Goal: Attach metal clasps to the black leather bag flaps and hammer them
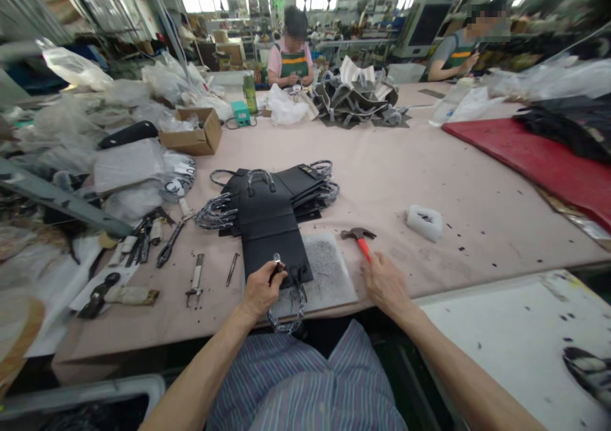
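Observation:
In front of me a black leather-like panel (274, 230) with braided rope handles lies partly on a scuffed white board (329, 272). My left hand (261, 289) is closed around a short metal punch (277, 260), held upright over the panel's near end. Close beside it, a grey braided handle loop (300, 310) hangs toward the table edge. My right hand (386, 283) grips the red handle of a claw hammer (359, 234), whose head rests at or just above the table right of the board. Behind the panel lies a pile of similar black pieces (305, 189).
Loose tools lie to the left, among them a hammer (119, 296) and pliers (170, 243). A white block (424, 223) sits at right. Farther off are a cardboard box (203, 132), a grey pile of cut pieces (358, 97), a red board (534, 157) and two people.

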Action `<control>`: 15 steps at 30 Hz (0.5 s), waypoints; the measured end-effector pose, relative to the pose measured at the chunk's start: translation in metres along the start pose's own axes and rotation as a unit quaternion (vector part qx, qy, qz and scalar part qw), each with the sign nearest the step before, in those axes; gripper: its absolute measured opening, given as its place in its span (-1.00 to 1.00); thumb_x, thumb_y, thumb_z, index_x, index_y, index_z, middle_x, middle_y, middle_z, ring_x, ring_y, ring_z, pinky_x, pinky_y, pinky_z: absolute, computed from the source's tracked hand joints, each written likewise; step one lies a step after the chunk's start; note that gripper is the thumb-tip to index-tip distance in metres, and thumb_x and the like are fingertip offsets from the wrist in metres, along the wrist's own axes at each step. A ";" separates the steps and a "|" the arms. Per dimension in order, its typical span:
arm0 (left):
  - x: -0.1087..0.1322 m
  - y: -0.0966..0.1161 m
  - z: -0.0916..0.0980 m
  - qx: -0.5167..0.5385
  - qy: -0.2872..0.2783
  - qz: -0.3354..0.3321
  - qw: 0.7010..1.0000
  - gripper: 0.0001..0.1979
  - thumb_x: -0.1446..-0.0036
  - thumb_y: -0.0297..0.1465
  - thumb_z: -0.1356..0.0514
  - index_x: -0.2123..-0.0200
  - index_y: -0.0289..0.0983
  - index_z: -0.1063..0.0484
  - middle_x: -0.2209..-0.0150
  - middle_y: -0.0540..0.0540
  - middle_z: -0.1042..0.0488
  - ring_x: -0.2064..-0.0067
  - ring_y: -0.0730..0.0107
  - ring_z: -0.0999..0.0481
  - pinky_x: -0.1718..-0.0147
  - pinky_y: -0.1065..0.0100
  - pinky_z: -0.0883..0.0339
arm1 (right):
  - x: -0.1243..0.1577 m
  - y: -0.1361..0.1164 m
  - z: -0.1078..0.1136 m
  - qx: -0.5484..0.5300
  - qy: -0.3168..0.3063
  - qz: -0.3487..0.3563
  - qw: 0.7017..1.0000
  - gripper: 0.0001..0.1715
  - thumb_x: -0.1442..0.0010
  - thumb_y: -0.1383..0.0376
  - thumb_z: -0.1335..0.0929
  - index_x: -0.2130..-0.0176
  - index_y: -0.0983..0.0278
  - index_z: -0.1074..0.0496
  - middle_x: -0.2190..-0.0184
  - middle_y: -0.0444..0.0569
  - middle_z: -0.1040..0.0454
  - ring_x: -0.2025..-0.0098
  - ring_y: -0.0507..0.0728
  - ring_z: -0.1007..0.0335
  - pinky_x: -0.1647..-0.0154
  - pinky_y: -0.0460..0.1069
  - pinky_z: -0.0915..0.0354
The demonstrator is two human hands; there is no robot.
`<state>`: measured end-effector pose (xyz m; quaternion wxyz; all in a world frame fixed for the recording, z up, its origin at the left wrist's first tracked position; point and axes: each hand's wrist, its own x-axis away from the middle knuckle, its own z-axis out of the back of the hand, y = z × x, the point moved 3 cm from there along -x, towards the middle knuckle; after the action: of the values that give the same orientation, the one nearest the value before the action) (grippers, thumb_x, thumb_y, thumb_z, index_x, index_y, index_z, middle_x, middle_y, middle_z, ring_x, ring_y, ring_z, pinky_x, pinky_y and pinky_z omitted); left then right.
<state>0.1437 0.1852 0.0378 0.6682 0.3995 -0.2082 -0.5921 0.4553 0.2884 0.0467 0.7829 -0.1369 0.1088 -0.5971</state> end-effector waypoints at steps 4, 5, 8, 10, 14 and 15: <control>0.001 0.005 0.002 0.017 -0.004 0.016 1.000 -0.81 -0.25 -0.26 -0.18 0.14 -0.19 -0.52 0.21 -0.07 -0.64 0.18 0.28 -0.64 0.11 0.30 -0.46 | 0.002 -0.083 -0.012 -0.096 0.056 0.203 0.973 -0.54 -0.36 0.27 -0.23 -0.21 0.27 -0.32 -0.22 0.18 -0.35 -0.22 0.29 -0.26 -0.23 0.22 -0.22; 0.001 0.005 0.001 0.024 -0.005 0.022 0.999 -0.81 -0.24 -0.27 -0.19 0.15 -0.19 -0.52 0.20 -0.07 -0.64 0.17 0.28 -0.63 0.09 0.29 -0.46 | 0.002 -0.101 -0.019 -0.106 0.041 0.236 0.965 -0.54 -0.36 0.27 -0.24 -0.21 0.25 -0.33 -0.24 0.15 -0.34 -0.24 0.29 -0.24 -0.24 0.24 -0.20; -0.003 0.005 -0.001 0.085 0.013 0.077 0.993 -0.83 -0.19 -0.25 -0.23 0.22 -0.19 -0.53 0.21 -0.08 -0.64 0.15 0.24 -0.63 0.04 0.24 -0.47 | 0.006 -0.132 -0.040 -0.120 0.016 0.265 0.956 -0.61 -0.34 0.32 -0.27 -0.13 0.22 -0.41 -0.21 0.10 -0.39 -0.26 0.31 -0.22 -0.29 0.29 -0.12; -0.011 -0.001 0.004 0.171 0.092 0.155 0.969 -0.77 -0.20 -0.17 -0.21 0.26 -0.21 -0.49 0.27 -0.10 -0.62 0.20 0.23 -0.64 0.08 0.19 -0.51 | 0.009 -0.136 -0.051 -0.129 0.011 0.254 0.958 -0.63 -0.33 0.34 -0.28 -0.10 0.21 -0.43 -0.21 0.08 -0.39 -0.27 0.30 -0.21 -0.33 0.31 -0.06; -0.026 -0.023 0.033 0.275 0.252 0.258 0.891 -0.64 -0.21 -0.05 -0.12 0.28 -0.26 -0.36 0.33 -0.10 -0.57 0.33 0.29 -0.64 0.23 0.16 -0.57 | 0.011 -0.128 -0.056 -0.146 0.003 0.242 0.959 -0.62 -0.32 0.34 -0.29 -0.11 0.21 -0.43 -0.23 0.07 -0.38 -0.29 0.29 -0.19 -0.36 0.29 -0.02; -0.027 -0.028 0.043 0.271 0.260 0.267 0.888 -0.65 -0.18 -0.07 -0.15 0.28 -0.27 -0.36 0.34 -0.10 -0.57 0.35 0.30 -0.63 0.25 0.18 -0.57 | 0.010 -0.127 -0.055 -0.150 0.001 0.240 0.959 -0.62 -0.33 0.34 -0.29 -0.11 0.20 -0.43 -0.23 0.07 -0.38 -0.29 0.29 -0.18 -0.37 0.29 0.00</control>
<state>0.0877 0.1996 0.0467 0.6971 0.6336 -0.2783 -0.1873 0.3245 0.2422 0.0392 0.8737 -0.2221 0.2274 -0.3682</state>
